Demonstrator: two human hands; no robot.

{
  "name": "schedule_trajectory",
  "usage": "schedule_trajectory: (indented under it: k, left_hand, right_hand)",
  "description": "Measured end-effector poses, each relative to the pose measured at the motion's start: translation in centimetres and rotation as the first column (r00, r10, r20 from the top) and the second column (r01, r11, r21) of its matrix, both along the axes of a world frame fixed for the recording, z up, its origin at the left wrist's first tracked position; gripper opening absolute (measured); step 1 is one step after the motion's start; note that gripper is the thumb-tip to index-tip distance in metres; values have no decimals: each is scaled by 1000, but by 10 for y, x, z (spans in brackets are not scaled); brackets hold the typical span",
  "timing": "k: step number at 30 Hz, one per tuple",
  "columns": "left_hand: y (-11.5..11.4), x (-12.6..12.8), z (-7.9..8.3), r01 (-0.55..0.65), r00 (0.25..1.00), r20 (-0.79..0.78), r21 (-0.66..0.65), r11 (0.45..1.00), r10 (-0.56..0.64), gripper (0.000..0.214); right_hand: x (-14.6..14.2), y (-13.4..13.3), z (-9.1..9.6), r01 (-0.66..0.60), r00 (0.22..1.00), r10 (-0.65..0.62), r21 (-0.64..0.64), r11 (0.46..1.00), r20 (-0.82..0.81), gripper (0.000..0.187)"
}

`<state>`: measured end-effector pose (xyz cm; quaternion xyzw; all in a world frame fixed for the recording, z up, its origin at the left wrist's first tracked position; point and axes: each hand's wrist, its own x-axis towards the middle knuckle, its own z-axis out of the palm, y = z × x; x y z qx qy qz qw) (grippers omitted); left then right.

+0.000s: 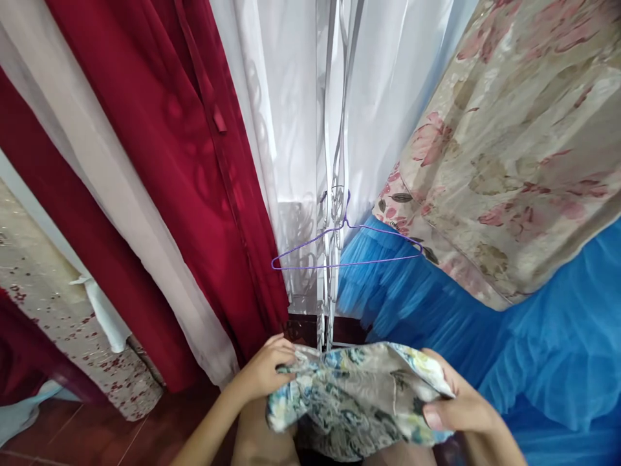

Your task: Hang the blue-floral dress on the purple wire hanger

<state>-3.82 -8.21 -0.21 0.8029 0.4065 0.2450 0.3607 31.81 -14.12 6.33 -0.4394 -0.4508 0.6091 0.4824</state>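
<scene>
Between my two hands a floral cloth garment (359, 401), patterned in blue, yellow and grey, is stretched out above my lap. My left hand (272, 369) grips its left edge with the fingers curled over the fabric. At the other side my right hand (456, 401) pinches the right edge, thumb on top. The garment is slightly blurred and its exact kind does not show. Beyond it a purple wire hanger (347, 264) hangs with no clothing on it, by a white metal stand (334, 162) with curled bars.
Long red cloth (169, 129) and pale cloth hang at the left. A floral skirt-like piece (509, 162) and blue ruffled tulle (548, 349) hang at the right. White curtain (291, 77) covers the back. Red floor tiles (111, 433) show at lower left.
</scene>
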Motion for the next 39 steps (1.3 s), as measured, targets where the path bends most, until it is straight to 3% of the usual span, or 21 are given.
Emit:
schedule_trajectory:
  k: [3, 5, 8, 10, 13, 16, 19, 22, 25, 28, 31, 33, 34, 37, 39]
  left_hand:
    - [7, -14, 25, 11, 999, 32, 79, 997, -14, 19]
    - [4, -14, 34, 41, 999, -7, 151, 988, -41, 20]
    - [-1, -10, 38, 73, 994, -100, 253, 965, -49, 23]
    - [3, -11, 39, 43, 991, -135, 298, 954, -3, 26]
    - [24, -23, 48, -97, 978, -140, 361, 927, 157, 21]
    - [55, -37, 67, -212, 952, -134, 359, 909, 275, 10]
    - [84, -44, 88, -311, 937, -48, 334, 890, 346, 11]
    - [105, -39, 101, -430, 900, 83, 334, 839, 428, 10]
    - [115, -26, 111, -447, 891, 129, 421, 789, 436, 12]
    - [117, -8, 124, -357, 926, 118, 579, 733, 358, 17]
    - [115, 17, 140, -251, 964, 77, 590, 768, 256, 18]
    - [112, 32, 148, -267, 958, 73, 568, 779, 276, 21]
    - [110, 38, 149, -312, 944, 95, 574, 757, 317, 24]
    - [106, 47, 149, -455, 878, 197, 624, 636, 435, 24]
    - [105, 47, 146, -466, 872, 217, 642, 608, 440, 18]
  right_hand:
    - [10, 26, 34, -107, 968, 63, 170, 980, 244, 39]
    - [15, 44, 54, -112, 934, -23, 354, 929, 357, 35]
    - [22, 66, 71, -35, 918, -184, 533, 845, 351, 27]
    - [25, 78, 75, 5, 934, -198, 543, 840, 297, 24]
    - [22, 101, 74, 43, 954, -182, 491, 870, 238, 22]
    - [13, 132, 67, 41, 919, -222, 479, 877, 327, 31]
    - [4, 162, 50, 51, 849, -321, 540, 840, 421, 41]
    - [-1, 180, 27, 20, 847, -302, 542, 840, 438, 31]
    - [-5, 178, 9, -2, 864, -277, 553, 833, 421, 33]
    - [-10, 157, 3, -24, 858, -280, 579, 815, 430, 34]
    - [-15, 131, 8, -120, 863, -193, 560, 819, 468, 28]
    - [-14, 115, 13, -171, 859, -158, 563, 808, 487, 21]
    - [-11, 109, 15, -164, 854, -178, 578, 800, 490, 20]
    - [8, 97, 17, 12, 825, -371, 644, 765, 426, 54]
    - [27, 98, 19, 183, 779, -520, 666, 723, 351, 80]
